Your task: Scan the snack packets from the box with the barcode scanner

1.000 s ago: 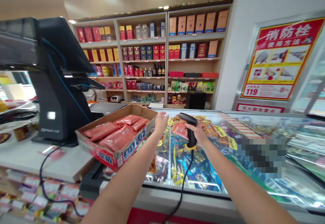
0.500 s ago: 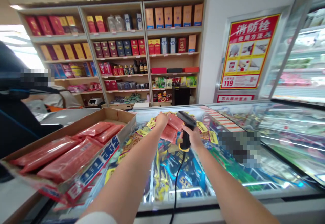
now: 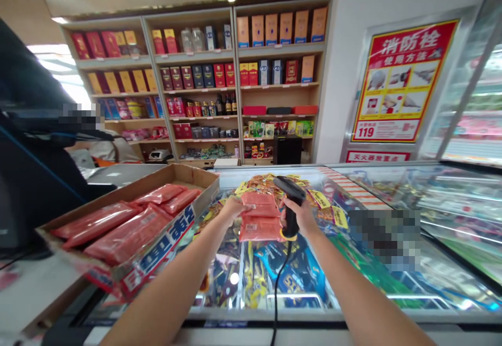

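Observation:
My left hand (image 3: 235, 206) grips the left edge of a salmon-red plastic packet (image 3: 257, 227), thumb on top. The packet faces up over the glass-topped freezer (image 3: 231, 317), with a small printed label on its lower half. In my right hand (image 3: 301, 214) is a black barcode scanner (image 3: 290, 190) with yellow trim, its head above and to the right of the packet. From the scanner's handle a black cord (image 3: 276, 288) hangs toward me. Left of my hands, an open cardboard box (image 3: 167, 241) holds several similar red packets (image 3: 127, 236).
Beneath the glass lie yellow-labelled snack packs (image 3: 319, 198) and blue bags (image 3: 292, 275). A dark monitor-like object (image 3: 31, 179) stands at the left. Shelves of boxed goods (image 3: 196, 77) line the back wall. A red poster (image 3: 408, 79) hangs at the right.
My left hand has drawn the packet nearer and turned it flatter, so its label shows. The scanner stays in my right hand beside it. The view has swung slightly left.

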The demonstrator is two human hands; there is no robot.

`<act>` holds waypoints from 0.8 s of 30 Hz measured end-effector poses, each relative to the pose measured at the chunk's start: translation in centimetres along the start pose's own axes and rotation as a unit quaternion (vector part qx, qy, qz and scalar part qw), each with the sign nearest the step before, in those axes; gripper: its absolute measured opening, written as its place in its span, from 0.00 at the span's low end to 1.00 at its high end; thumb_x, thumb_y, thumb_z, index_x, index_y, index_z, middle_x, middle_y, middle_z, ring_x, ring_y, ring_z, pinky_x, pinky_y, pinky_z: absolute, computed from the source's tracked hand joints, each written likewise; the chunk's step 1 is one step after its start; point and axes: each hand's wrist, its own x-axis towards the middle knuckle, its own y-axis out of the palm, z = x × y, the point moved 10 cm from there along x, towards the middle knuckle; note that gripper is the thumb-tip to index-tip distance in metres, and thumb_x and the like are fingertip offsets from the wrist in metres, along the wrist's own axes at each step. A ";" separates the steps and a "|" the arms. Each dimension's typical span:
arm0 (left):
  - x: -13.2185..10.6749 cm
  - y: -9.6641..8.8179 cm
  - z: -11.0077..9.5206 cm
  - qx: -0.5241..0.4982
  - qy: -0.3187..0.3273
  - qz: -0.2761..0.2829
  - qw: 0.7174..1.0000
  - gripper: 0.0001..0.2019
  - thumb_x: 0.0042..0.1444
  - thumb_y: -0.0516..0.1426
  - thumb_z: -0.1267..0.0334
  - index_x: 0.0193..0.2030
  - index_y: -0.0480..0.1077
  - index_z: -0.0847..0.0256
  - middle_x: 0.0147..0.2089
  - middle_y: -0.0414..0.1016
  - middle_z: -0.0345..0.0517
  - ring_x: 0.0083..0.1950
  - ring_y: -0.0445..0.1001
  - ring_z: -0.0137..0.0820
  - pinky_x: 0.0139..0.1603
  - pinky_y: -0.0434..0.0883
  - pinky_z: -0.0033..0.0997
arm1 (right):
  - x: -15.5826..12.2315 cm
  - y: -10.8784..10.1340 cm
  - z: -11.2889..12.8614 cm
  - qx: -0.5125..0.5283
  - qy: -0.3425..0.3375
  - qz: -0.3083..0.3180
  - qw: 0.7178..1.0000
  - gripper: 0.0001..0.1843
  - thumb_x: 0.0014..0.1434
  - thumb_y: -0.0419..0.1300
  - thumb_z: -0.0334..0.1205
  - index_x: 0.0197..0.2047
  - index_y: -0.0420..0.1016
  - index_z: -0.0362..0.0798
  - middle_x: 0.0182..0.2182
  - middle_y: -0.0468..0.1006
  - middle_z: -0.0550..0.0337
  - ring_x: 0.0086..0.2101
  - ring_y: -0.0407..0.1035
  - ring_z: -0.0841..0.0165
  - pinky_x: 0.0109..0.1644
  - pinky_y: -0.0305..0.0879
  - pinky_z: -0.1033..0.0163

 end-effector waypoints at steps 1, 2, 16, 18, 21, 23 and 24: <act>-0.8 -0.7 0.8 -0.025 -0.043 0.014 0.999 0.21 0.30 0.72 0.59 0.17 0.61 0.59 0.13 0.58 0.34 0.20 0.66 0.29 0.22 0.64 0.28 | -0.2 0.8 -0.3 -0.001 0.020 0.026 0.999 0.16 0.48 0.65 0.52 0.25 0.70 0.47 0.12 0.71 0.63 0.11 0.64 0.69 0.15 0.61 0.65; -1.7 -1.1 1.5 -0.047 -0.091 0.036 0.994 0.21 0.31 0.72 0.59 0.19 0.63 0.60 0.15 0.62 0.35 0.22 0.68 0.29 0.23 0.65 0.28 | -0.5 1.5 -0.6 -0.005 0.039 0.051 0.998 0.16 0.48 0.65 0.51 0.26 0.70 0.46 0.12 0.71 0.63 0.11 0.65 0.69 0.15 0.61 0.65; -2.7 -2.8 0.1 -0.432 0.005 0.054 0.900 0.11 0.52 0.63 0.66 0.32 0.62 0.61 0.30 0.75 0.40 0.33 0.78 0.28 0.44 0.77 0.37 | -2.5 5.5 -2.7 -0.055 0.108 0.219 0.968 0.16 0.51 0.64 0.50 0.29 0.73 0.44 0.13 0.74 0.60 0.13 0.66 0.70 0.17 0.64 0.66; -2.5 -2.6 -0.1 -0.452 0.030 0.059 0.890 0.13 0.51 0.64 0.64 0.32 0.62 0.61 0.32 0.76 0.40 0.36 0.79 0.30 0.48 0.76 0.41 | -2.6 5.5 -2.6 -0.065 0.106 0.218 0.968 0.16 0.52 0.64 0.51 0.29 0.73 0.44 0.13 0.74 0.60 0.13 0.66 0.70 0.17 0.63 0.66; -2.6 -2.0 -0.3 -0.459 0.051 0.077 0.884 0.15 0.49 0.65 0.60 0.34 0.62 0.61 0.34 0.77 0.41 0.41 0.79 0.34 0.51 0.74 0.47 | -2.6 5.7 -2.4 -0.082 0.100 0.216 0.968 0.16 0.50 0.65 0.50 0.29 0.73 0.44 0.14 0.74 0.60 0.13 0.66 0.70 0.17 0.62 0.66; -2.8 -1.6 -0.6 -0.454 0.060 0.091 0.884 0.17 0.47 0.66 0.58 0.34 0.62 0.61 0.33 0.76 0.41 0.42 0.79 0.35 0.51 0.74 0.47 | -2.7 5.9 -2.2 -0.091 0.092 0.217 0.968 0.15 0.49 0.66 0.48 0.29 0.73 0.45 0.14 0.74 0.60 0.13 0.65 0.70 0.17 0.62 0.66; -3.0 -1.4 -0.7 -0.451 0.063 0.096 0.885 0.18 0.47 0.67 0.57 0.34 0.62 0.60 0.33 0.76 0.40 0.41 0.79 0.35 0.50 0.74 0.46 | -2.7 6.0 -2.1 -0.093 0.088 0.217 0.968 0.14 0.49 0.66 0.48 0.29 0.73 0.45 0.13 0.74 0.60 0.13 0.65 0.70 0.17 0.62 0.66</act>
